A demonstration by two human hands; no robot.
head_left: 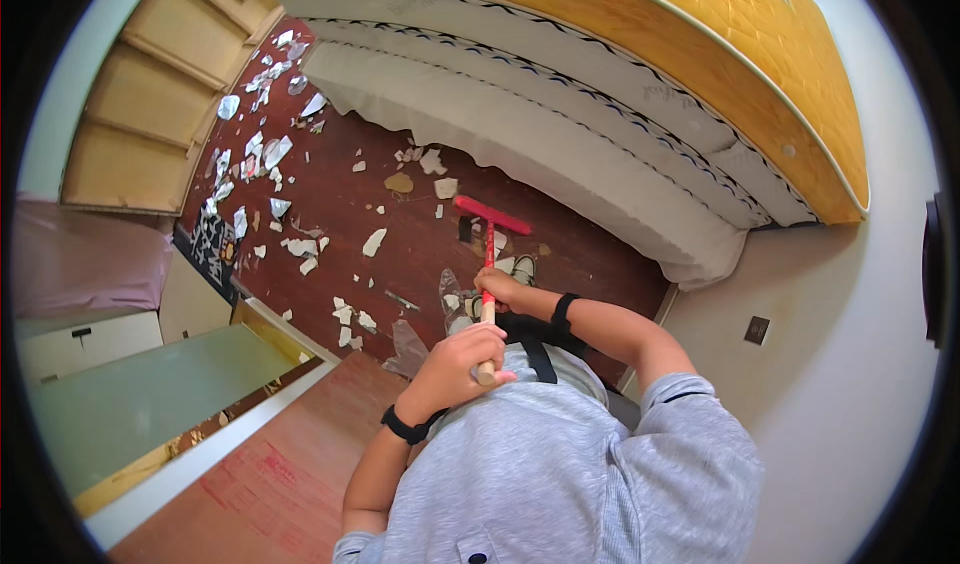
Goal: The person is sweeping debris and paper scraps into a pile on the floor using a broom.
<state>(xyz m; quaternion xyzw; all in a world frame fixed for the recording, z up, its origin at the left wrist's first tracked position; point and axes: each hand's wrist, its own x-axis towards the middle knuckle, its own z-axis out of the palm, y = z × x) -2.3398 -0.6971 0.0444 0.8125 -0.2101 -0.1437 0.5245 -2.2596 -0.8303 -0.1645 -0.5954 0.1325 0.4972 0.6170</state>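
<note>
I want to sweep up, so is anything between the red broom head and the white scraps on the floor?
Nothing visible: the broom head sits among the scraps, on open dark red floor. Both hands grip the handle.

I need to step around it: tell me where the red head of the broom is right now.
In the head view the red broom head sits centre frame on the dark red floor, just ahead of the right hand, between the scattered white scraps and the leaning mattresses.
</note>
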